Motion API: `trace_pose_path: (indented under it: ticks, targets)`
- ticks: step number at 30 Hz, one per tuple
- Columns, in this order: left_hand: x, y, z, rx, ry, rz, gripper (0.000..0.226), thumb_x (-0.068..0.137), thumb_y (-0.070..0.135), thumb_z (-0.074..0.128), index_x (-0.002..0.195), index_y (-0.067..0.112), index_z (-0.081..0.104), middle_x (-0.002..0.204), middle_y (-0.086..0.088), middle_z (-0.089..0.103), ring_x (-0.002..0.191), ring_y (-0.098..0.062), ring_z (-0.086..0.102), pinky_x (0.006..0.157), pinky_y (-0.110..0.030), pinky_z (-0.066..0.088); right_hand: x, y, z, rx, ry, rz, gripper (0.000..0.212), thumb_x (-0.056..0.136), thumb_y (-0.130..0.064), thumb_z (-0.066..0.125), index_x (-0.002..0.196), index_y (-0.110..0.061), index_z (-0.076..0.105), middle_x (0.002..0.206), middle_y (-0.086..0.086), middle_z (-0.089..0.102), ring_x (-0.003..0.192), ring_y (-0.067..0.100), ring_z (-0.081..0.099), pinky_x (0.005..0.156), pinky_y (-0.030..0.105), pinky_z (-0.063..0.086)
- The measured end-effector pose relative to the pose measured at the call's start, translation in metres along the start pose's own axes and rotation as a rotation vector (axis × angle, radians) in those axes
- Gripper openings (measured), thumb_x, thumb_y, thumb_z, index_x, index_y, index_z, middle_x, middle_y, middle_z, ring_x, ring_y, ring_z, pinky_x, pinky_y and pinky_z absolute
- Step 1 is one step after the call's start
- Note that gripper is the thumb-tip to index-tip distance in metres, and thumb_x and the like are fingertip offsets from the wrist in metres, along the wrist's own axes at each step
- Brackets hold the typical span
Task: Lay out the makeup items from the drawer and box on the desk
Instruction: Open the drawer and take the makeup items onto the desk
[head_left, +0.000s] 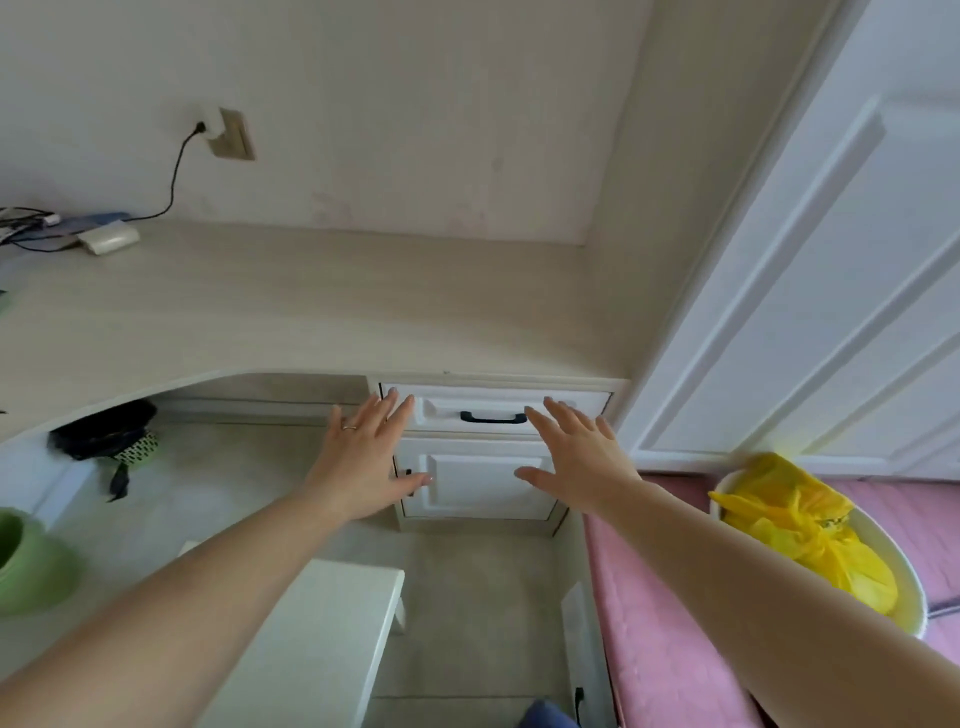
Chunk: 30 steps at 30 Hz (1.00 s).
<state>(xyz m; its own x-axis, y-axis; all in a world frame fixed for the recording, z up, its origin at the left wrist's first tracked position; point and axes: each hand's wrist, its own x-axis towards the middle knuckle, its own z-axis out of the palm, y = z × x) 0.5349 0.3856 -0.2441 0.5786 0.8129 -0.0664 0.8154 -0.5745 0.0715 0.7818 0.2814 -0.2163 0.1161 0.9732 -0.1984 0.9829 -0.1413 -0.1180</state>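
A white drawer (571, 402) with a dark handle (493, 417) sits closed under the pale wooden desk (311, 306) at the right. Below it is a white cabinet door (478, 486). My left hand (363, 457) reaches forward with fingers spread, its fingertips near the drawer's left end. My right hand (576, 457) is also stretched out with straight fingers, just right of the handle. Neither hand holds anything. No makeup items or box are visible.
A white stool (322, 639) stands below my left arm. A white bin with a yellow bag (810, 535) rests on pink bedding (665, 623) at the right. A white door (831, 260) rises on the right. Cables and a small device (109, 239) lie on the desk's far left. A green object (26, 561) is at the left edge.
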Motion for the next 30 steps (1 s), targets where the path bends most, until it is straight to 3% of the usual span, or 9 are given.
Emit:
trace_pose_path:
  ticks: [10, 18, 23, 24, 27, 28, 30]
  targets:
    - [0.104, -0.024, 0.038, 0.006, -0.155, 0.032, 0.097, 0.082, 0.070, 0.042, 0.151, 0.023, -0.007, 0.161, 0.000, -0.005, 0.148, -0.019, -0.005, 0.119, -0.043, -0.001, 0.127, 0.040, 0.048, 0.065, -0.170, -0.111, 0.079, 0.091, -0.056, 0.043, 0.151, -0.021, 0.005, 0.160, 0.001, 0.008, 0.147, 0.019, 0.008, 0.118, 0.035, 0.011]
    - [0.163, -0.026, 0.059, 0.119, -0.399, 0.226, 0.073, 0.098, 0.046, 0.033, 0.150, 0.020, -0.011, 0.159, -0.004, -0.017, 0.146, -0.020, -0.016, 0.119, -0.038, -0.009, 0.194, 0.063, 0.076, 0.108, -0.302, -0.136, 0.074, 0.092, -0.049, 0.046, 0.151, -0.018, 0.012, 0.159, 0.000, 0.014, 0.145, 0.018, 0.015, 0.119, 0.033, 0.013]
    - [0.187, -0.034, 0.063, 0.166, -0.439, 0.404, 0.068, 0.099, 0.039, 0.032, 0.150, 0.020, -0.009, 0.155, -0.002, -0.019, 0.142, -0.020, -0.021, 0.112, -0.037, -0.018, 0.214, 0.060, 0.108, 0.175, -0.301, -0.104, 0.069, 0.092, -0.044, 0.048, 0.149, -0.019, 0.019, 0.158, -0.001, 0.018, 0.144, 0.018, 0.017, 0.119, 0.032, 0.014]
    - [0.190, -0.038, 0.066, 0.167, -0.389, 0.472, 0.067, 0.097, 0.040, 0.031, 0.151, 0.019, -0.003, 0.156, -0.003, -0.011, 0.143, -0.022, -0.015, 0.112, -0.040, -0.014, 0.215, 0.059, 0.115, 0.178, -0.292, -0.102, 0.068, 0.092, -0.043, 0.047, 0.149, -0.019, 0.019, 0.158, -0.001, 0.018, 0.144, 0.018, 0.017, 0.119, 0.032, 0.013]
    - [0.202, -0.051, 0.079, 0.206, -0.283, 0.673, 0.065, 0.086, 0.045, 0.033, 0.144, 0.016, 0.029, 0.150, -0.008, 0.037, 0.138, -0.024, 0.036, 0.110, -0.041, 0.027, 0.225, 0.056, 0.139, 0.197, -0.219, -0.111, 0.063, 0.091, -0.039, 0.049, 0.147, -0.017, 0.028, 0.155, 0.000, 0.026, 0.143, 0.019, 0.024, 0.117, 0.031, 0.014]
    - [0.213, -0.058, 0.089, 0.220, -0.250, 0.733, 0.065, 0.084, 0.047, 0.034, 0.142, 0.017, 0.034, 0.146, -0.007, 0.044, 0.134, -0.023, 0.043, 0.108, -0.039, 0.035, 0.232, 0.055, 0.150, 0.218, -0.156, -0.099, 0.061, 0.089, -0.036, 0.053, 0.143, -0.016, 0.036, 0.151, 0.001, 0.035, 0.139, 0.021, 0.033, 0.115, 0.032, 0.021]
    - [0.225, -0.064, 0.101, 0.231, -0.157, 0.831, 0.062, 0.085, 0.046, 0.036, 0.140, 0.017, 0.036, 0.145, -0.007, 0.045, 0.136, -0.024, 0.040, 0.111, -0.038, 0.035, 0.245, 0.054, 0.166, 0.222, 0.013, -0.097, 0.054, 0.076, -0.035, 0.066, 0.126, -0.016, 0.058, 0.129, 0.001, 0.060, 0.117, 0.023, 0.058, 0.101, 0.035, 0.043]
